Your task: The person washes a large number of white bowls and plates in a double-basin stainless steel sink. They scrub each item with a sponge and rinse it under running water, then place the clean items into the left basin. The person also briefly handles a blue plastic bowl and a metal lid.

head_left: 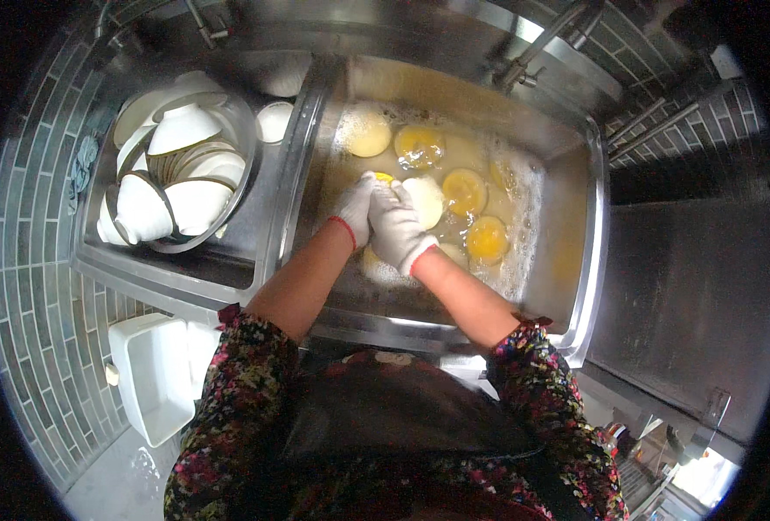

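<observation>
My left hand (357, 207) and my right hand (398, 225), both in white knit gloves with red cuffs, meet over the soapy water of a steel sink basin (557, 254). Between and behind the fingers shows part of a yellow item (384, 178); the gloves hide the rest, and which hand grips it cannot be told. Against my right fingers lies a pale round dish (425, 200). Several yellow round bowls or dishes stand in the cloudy water, among them one to the right (465, 191) and one farther back (419, 146). A pale one (367, 133) has suds on it.
In the left basin (229, 270) a large round metal bowl (253, 153) holds several stacked white bowls (186, 130). A small white dish (274, 122) lies beside it. A faucet (522, 68) rises behind the right basin. A white plastic tub (157, 381) is at lower left.
</observation>
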Motion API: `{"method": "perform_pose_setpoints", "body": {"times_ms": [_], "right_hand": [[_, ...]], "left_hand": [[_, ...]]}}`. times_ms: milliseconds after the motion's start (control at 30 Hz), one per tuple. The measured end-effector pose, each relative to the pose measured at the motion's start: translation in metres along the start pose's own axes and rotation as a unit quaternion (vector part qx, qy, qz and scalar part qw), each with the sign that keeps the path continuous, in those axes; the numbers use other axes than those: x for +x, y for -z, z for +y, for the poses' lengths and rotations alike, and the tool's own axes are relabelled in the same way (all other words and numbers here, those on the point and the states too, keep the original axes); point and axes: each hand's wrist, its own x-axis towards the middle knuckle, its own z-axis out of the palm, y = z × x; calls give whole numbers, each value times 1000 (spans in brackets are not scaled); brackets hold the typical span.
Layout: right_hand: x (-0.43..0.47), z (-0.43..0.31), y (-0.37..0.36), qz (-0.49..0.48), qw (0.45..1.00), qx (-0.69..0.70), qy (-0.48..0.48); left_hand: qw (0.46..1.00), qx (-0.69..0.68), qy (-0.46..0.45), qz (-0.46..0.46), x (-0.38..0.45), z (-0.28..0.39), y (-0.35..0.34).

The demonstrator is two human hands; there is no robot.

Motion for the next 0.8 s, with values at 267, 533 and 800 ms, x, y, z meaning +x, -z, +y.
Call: {"method": "perform_pose_setpoints", "body": {"times_ms": [267, 533, 800], "right_hand": [[-48, -2, 9, -153, 962, 196, -111], [-60, 118, 35, 97, 826, 406, -380], [-62, 144, 44, -59, 951, 2, -303]], "left_hand": [[791, 600, -4, 121, 42, -31, 19], [466, 625, -508, 367, -8, 76, 27], [724, 513, -140, 439, 17, 139, 199]]}}
